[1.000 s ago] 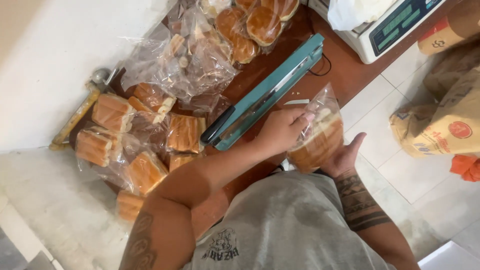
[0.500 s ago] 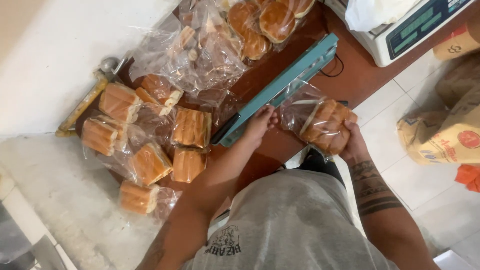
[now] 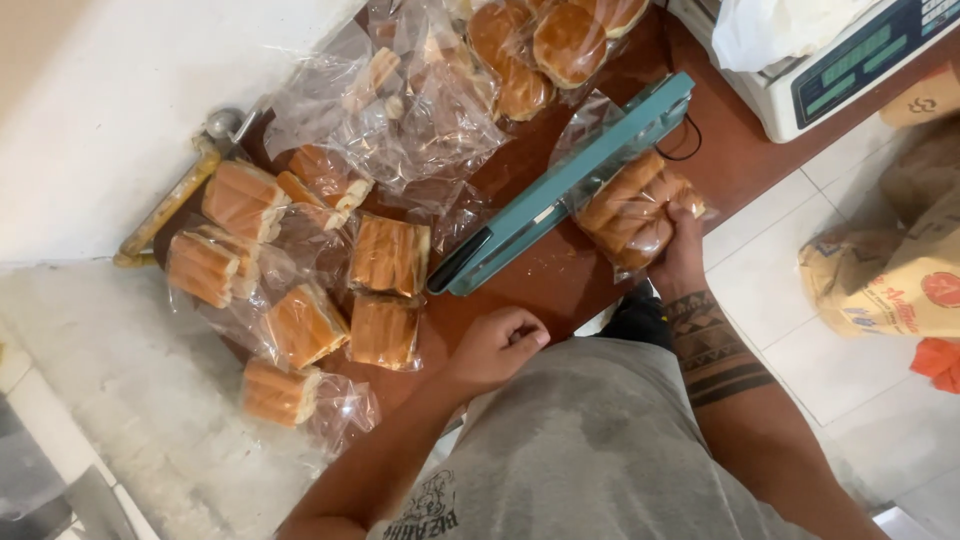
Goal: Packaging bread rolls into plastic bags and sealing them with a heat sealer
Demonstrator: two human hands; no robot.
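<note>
Bag of bread: a clear plastic bag of long bread rolls (image 3: pixel 632 212) is held at the near right edge of the bench (image 3: pixel 545 275), beside the teal heat sealer (image 3: pixel 560 185).
Long axis of the bag: the rolls are laid side by side, their length running from lower left to upper right, roughly parallel to the sealer bar.
Bag mouth: the open plastic end is pointed up and left, and is tucked under the sealer's arm.
Sealer: its long body is set diagonally, from lower left to upper right.
Hidden parts: the bag's mouth is covered by the sealer; whether the arm is pressed fully down cannot be told.
Right hand (image 3: pixel 682 255): it is curled around the lower right end of the bag, fingers closed on the plastic; the fingertips are partly hidden by the bag.
Left hand (image 3: pixel 497 347): it is drawn into a loose fist at the bench edge, nothing is held, and the sealer is near but not touched.
Other packs: sealed bread packs (image 3: pixel 390 255) are scattered on the left of the bench.
Cut off: a weighing scale (image 3: pixel 850 50) is clipped by the top right corner.
</note>
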